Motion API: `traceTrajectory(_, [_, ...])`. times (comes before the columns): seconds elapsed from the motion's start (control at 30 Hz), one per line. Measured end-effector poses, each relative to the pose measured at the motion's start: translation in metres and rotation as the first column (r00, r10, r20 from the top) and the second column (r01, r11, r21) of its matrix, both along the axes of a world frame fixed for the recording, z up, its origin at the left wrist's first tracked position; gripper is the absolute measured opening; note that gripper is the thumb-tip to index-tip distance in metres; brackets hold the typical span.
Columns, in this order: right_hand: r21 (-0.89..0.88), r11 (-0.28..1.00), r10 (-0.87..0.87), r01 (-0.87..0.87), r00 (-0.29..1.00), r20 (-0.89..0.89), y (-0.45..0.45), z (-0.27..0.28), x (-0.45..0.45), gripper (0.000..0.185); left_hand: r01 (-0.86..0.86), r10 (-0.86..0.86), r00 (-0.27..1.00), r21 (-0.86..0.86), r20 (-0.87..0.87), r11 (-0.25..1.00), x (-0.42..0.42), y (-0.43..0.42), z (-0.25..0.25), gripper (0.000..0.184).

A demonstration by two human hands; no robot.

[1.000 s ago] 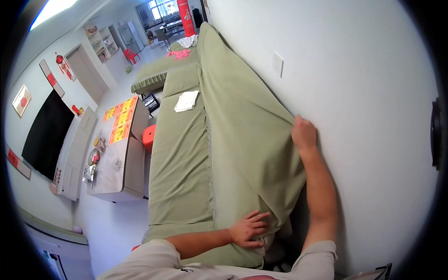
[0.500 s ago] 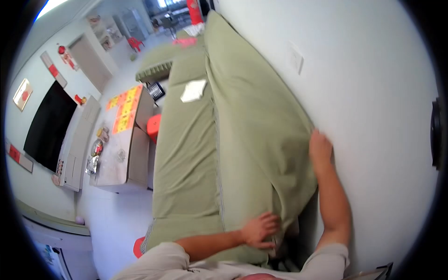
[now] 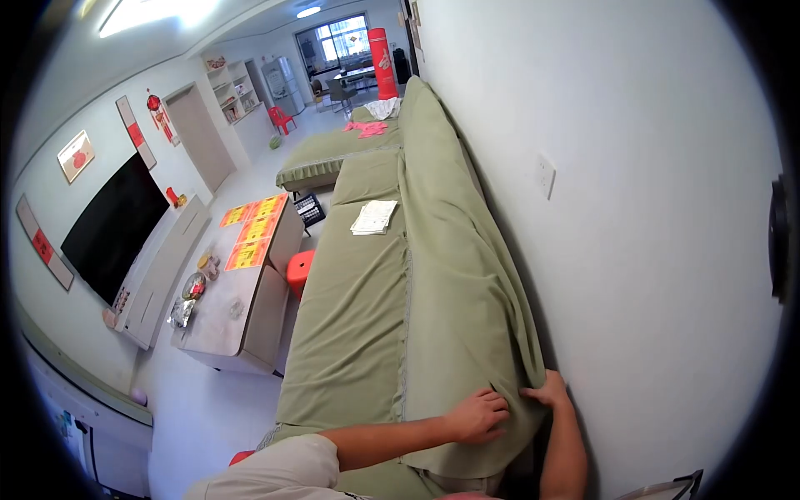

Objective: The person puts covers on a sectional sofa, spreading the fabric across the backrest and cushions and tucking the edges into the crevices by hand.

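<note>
A green sofa cover (image 3: 454,292) drapes over the long sofa's seat and backrest, with creases and loose folds near me. My left hand (image 3: 479,417) rests on the backrest part of the cover, its fingers curled into the cloth. At the cover's wall-side edge, my right hand (image 3: 548,390) pinches the fabric between thumb and fingers. Below my hands the cover hangs down at the sofa's near end, where a paler patch of the sofa shows. The gap behind the backrest is dark.
A white wall (image 3: 650,250) with an outlet (image 3: 546,175) runs close along the right. Papers (image 3: 374,217) lie on the seat. To the left stand a coffee table (image 3: 218,304) with jars and bags, and a red stool (image 3: 298,271). Pink cloth (image 3: 365,129) lies at the far end.
My right hand has come down and toward me along the wall side, bringing the cover's raised edge down. My left hand has shifted slightly, its fingers now more curled. The view has tilted up.
</note>
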State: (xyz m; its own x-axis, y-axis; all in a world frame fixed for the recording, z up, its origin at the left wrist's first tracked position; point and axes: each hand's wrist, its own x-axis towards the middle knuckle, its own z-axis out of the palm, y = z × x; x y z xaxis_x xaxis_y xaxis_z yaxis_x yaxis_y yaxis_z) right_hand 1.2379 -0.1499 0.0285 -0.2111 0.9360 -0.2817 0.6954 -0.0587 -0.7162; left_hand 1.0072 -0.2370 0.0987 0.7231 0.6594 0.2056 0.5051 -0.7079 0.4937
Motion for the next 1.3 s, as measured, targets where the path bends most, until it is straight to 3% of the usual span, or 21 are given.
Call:
traceTrajectory(0.1, [-0.126,0.992,-0.045,0.024,0.986,-0.160,-0.013,-0.022,0.022,0.040,0.006,-0.006,1.000,0.021,-0.008,1.000,0.004,-0.001,0.003,0.028])
traceTrajectory(0.2, [0.135,0.960,-0.169,0.247,0.890,-0.424,-0.020,-0.085,0.036,0.037,-0.004,0.004,1.000,0.034,-0.003,0.999,0.006,-0.002,-0.002,0.029])
traceTrajectory(0.3, [-0.021,0.896,-0.399,0.443,0.783,-0.478,-0.028,-0.064,0.035,0.038,-0.017,0.017,1.000,0.043,0.001,0.999,0.007,-0.003,-0.003,0.031])
traceTrajectory(0.4, [-0.065,0.894,-0.411,0.444,0.752,-0.515,-0.045,-0.025,0.027,0.044,-0.015,0.017,0.999,0.042,-0.036,0.999,0.008,-0.003,-0.001,0.032])
traceTrajectory(0.5, [0.006,0.997,-0.060,0.077,0.823,-0.565,-0.059,-0.009,0.038,0.041,-0.032,0.035,0.996,0.044,-0.079,0.999,0.010,-0.002,0.000,0.034])
traceTrajectory(0.6, [0.053,0.997,-0.048,0.051,0.997,-0.060,-0.060,-0.032,0.051,0.044,-0.032,0.037,0.995,0.058,-0.088,0.998,0.011,-0.002,-0.001,0.034])
traceTrajectory(0.63, [0.254,0.945,-0.252,0.206,0.954,0.164,-0.068,-0.033,0.041,0.042,-0.033,0.040,0.993,0.068,-0.107,0.997,0.012,0.000,-0.004,0.035])
traceTrajectory(0.67, [0.295,0.920,-0.350,0.259,0.882,0.316,-0.069,-0.045,0.033,0.032,-0.020,0.028,0.991,0.063,-0.129,0.998,0.014,0.000,-0.009,0.035])
traceTrajectory(0.7, [0.500,0.848,-0.417,0.178,0.807,0.419,-0.076,-0.061,0.030,0.020,-0.032,0.040,0.991,0.069,-0.127,0.997,0.016,0.000,-0.011,0.036])
traceTrajectory(0.77, [0.583,0.799,-0.469,0.148,0.761,0.449,-0.080,-0.070,0.028,0.017,-0.039,0.047,0.993,0.074,-0.111,0.996,0.020,-0.004,-0.010,0.037])
traceTrajectory(0.9, [0.460,0.834,-0.520,0.306,0.715,0.467,-0.079,-0.095,0.012,0.006,0.002,0.007,0.979,0.044,-0.206,0.999,0.025,-0.004,0.001,0.039])
traceTrajectory(0.97, [0.481,0.800,-0.568,0.358,0.713,0.412,-0.073,-0.115,0.009,0.006,0.035,-0.025,0.965,0.035,-0.261,0.999,0.029,-0.005,0.003,0.038])
traceTrajectory(1.13, [0.351,0.875,-0.466,0.334,0.779,0.421,-0.055,-0.132,0.016,0.011,0.091,-0.088,0.930,-0.008,-0.358,0.996,0.043,-0.001,0.005,0.037])
traceTrajectory(1.23, [0.068,0.872,-0.468,0.484,0.789,0.398,-0.051,-0.132,0.020,0.017,0.133,-0.116,0.921,0.022,-0.371,0.991,0.048,0.001,0.001,0.037])
traceTrajectory(1.3, [-0.184,0.742,-0.574,0.645,0.753,0.324,-0.061,-0.133,0.022,0.022,0.185,-0.147,0.894,0.049,-0.424,0.982,0.054,0.004,-0.001,0.040])
